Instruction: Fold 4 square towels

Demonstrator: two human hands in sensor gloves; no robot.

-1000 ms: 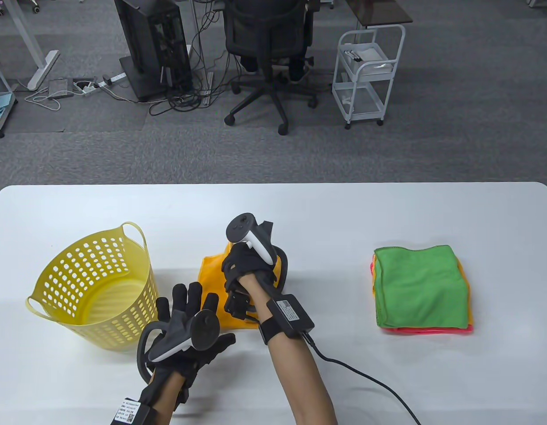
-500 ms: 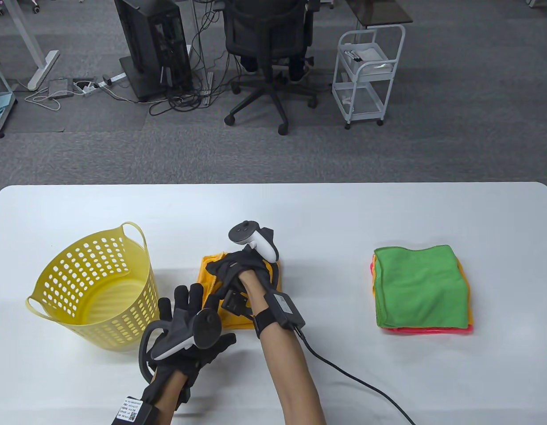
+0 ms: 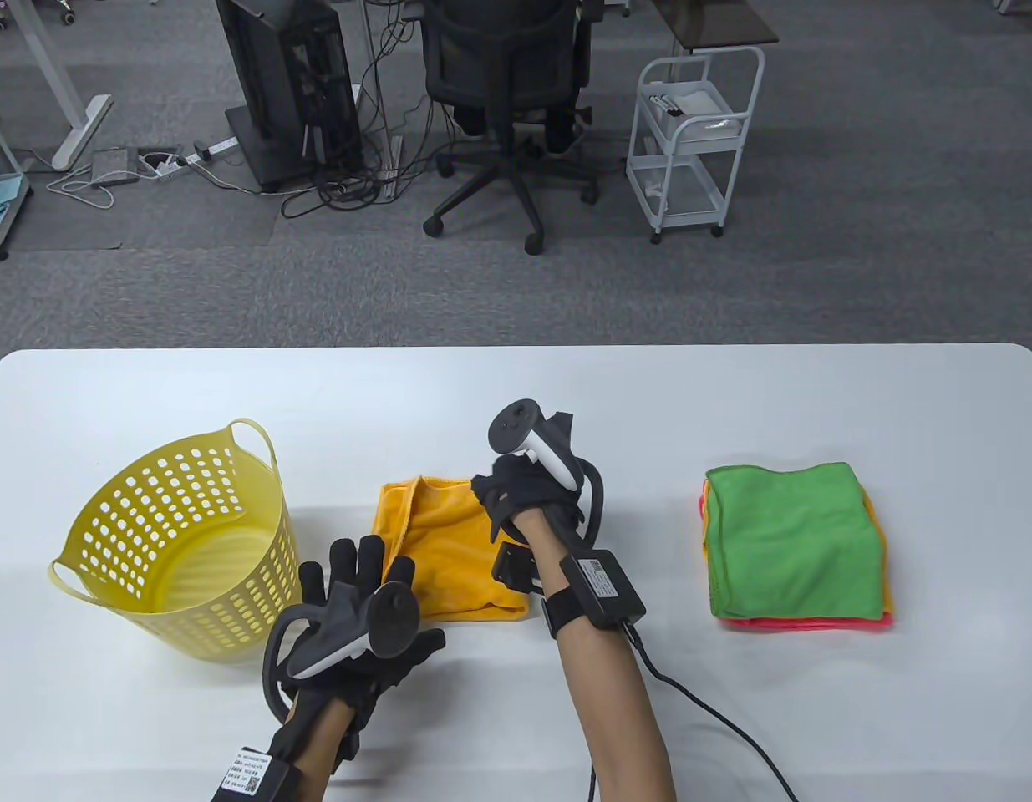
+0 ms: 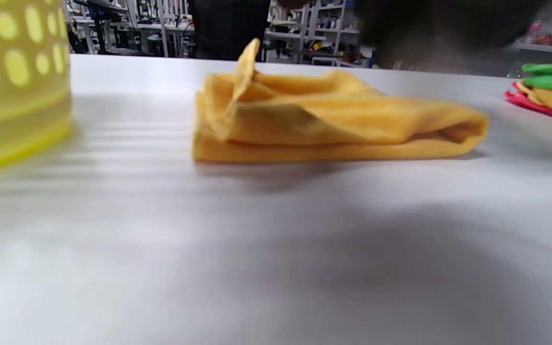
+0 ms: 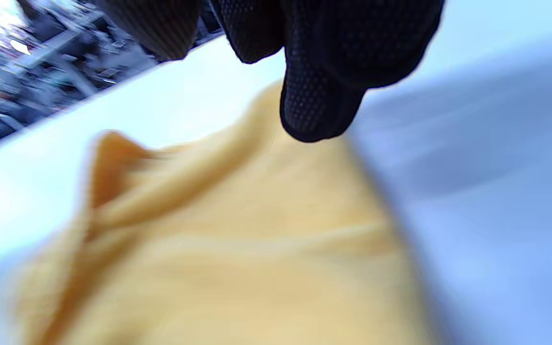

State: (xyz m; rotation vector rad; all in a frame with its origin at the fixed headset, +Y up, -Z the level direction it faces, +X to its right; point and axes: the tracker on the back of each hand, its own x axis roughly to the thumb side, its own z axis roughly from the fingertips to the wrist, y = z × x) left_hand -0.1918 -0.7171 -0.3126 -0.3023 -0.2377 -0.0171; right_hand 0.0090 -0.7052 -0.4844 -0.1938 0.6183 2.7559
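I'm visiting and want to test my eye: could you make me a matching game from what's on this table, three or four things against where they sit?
Things:
1. yellow perforated plastic basket
2. folded orange cloth towel
3. stack of folded towels with a green one on top
4. left hand in a black glove

Places:
A. right part of the table
B. middle of the table
C. left part of the table
D. near edge, beside the basket

Pairs: 1-C, 2-B, 3-A, 4-D
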